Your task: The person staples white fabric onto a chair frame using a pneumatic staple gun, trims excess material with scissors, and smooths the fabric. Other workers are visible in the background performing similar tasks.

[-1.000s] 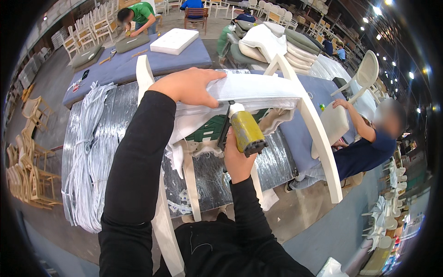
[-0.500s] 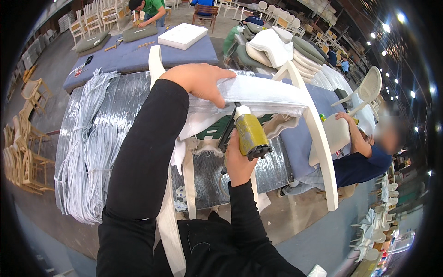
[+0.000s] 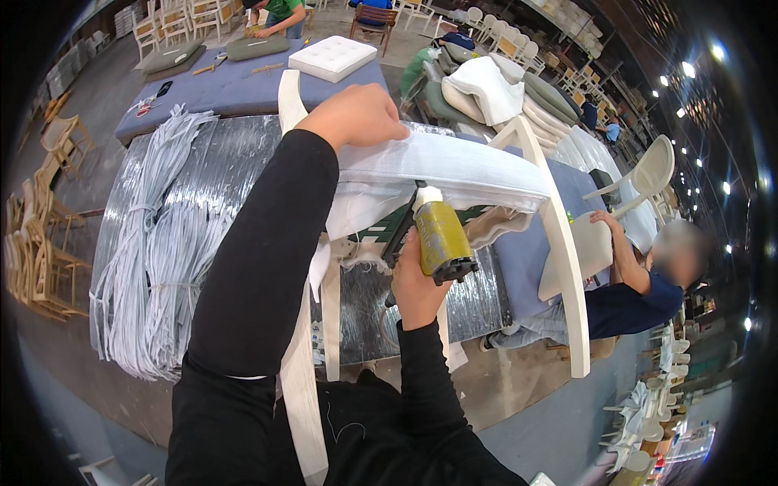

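Note:
A pale wooden chair frame [image 3: 565, 267] lies tipped in front of me, its seat wrapped in white fabric [image 3: 454, 162]. At the seat's upper left, my left hand [image 3: 356, 116] is closed against the fabric, its fingers curled and their tips hidden. My right hand [image 3: 421, 283] grips a yellow-and-black staple gun [image 3: 442, 235]. The gun's black nose is up against the fabric on the underside of the seat. Below the fabric's loose, ragged edge, green webbing [image 3: 381, 229] shows in part.
A plastic-wrapped table [image 3: 243, 154] carries a bundle of white strips [image 3: 166, 243]. Behind it, a blue padded table [image 3: 243, 83] holds cushions [image 3: 332, 58] and tools. Stacked covers [image 3: 486, 89] lie farther right. A co-worker in dark blue [image 3: 640, 304] handles a chair at the right.
My left hand has gone from spread fingers to a curled, closed shape. The staple gun has stayed nearly in place at the seat's underside. The view has shifted slightly.

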Motion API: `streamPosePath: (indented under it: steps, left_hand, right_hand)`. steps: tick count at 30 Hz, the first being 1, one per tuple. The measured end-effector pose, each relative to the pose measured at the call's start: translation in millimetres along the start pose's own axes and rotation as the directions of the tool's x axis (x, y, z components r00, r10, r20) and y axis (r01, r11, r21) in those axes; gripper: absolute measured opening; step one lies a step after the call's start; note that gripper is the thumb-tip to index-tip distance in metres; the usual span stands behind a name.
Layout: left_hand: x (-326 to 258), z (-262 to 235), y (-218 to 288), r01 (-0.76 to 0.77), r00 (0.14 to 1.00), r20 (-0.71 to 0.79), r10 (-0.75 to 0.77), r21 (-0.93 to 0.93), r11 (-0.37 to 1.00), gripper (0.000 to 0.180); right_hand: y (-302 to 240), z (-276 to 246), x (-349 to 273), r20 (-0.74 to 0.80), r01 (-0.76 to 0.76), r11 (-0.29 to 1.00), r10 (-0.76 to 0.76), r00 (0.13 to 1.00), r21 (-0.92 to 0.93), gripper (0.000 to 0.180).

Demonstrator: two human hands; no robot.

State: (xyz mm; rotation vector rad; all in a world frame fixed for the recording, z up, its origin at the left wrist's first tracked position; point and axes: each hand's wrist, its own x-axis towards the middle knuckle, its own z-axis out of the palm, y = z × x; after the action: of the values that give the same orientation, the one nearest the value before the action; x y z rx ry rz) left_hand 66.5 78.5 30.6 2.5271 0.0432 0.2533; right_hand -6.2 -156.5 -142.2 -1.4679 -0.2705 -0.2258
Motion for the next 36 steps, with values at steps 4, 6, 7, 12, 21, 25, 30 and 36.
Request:
streamPosePath:
  steps: [4,6,7,12,21,25,30,36]
  left_hand:
    - [1,0,3,0.03,1.0,-0.008,-0.03,0.005,1.0,0.04]
    - [1,2,0,0.041,0.999,-0.02,-0.041,0.002,0.999,0.04]
    - [2,4,-1,0.045,0.998,-0.035,-0.045,-0.009,0.999,0.04]
    - [1,7,-2,0.094,0.995,-0.034,-0.095,-0.04,0.995,0.042]
    - [12,19,-13,0.223,0.975,0.0,-0.224,0.073,0.972,0.065]
    - [13,19,-12,0.216,0.976,0.013,-0.218,0.073,0.974,0.065]
    - [12,20,-13,0.205,0.978,0.008,-0.206,0.072,0.976,0.064]
    - [15,21,-15,0.186,0.982,0.01,-0.187,0.075,0.98,0.063]
  right_hand:
    - [-3,6,-3,0.006,0.015,0.999,-0.015,1.0,0.029,0.02]
    - [-4,11,-7,0.018,0.039,0.999,-0.039,0.999,0.036,0.02]
    - [-4,13,-8,0.02,0.026,0.998,-0.027,0.999,0.065,0.02]
    - [-5,16,-11,0.012,0.017,0.999,-0.018,1.0,0.051,0.02]
    - [-10,14,-8,-0.02,-0.018,0.998,0.019,1.0,0.068,0.022]
    - [-6,14,-11,-0.008,0.0,1.0,0.0,1.0,0.009,0.021]
    - [-7,21,-12,-0.045,0.013,1.0,-0.012,0.999,0.016,0.019]
    - [-10,22,-14,-0.012,0.01,1.0,-0.01,1.0,-0.024,0.019]
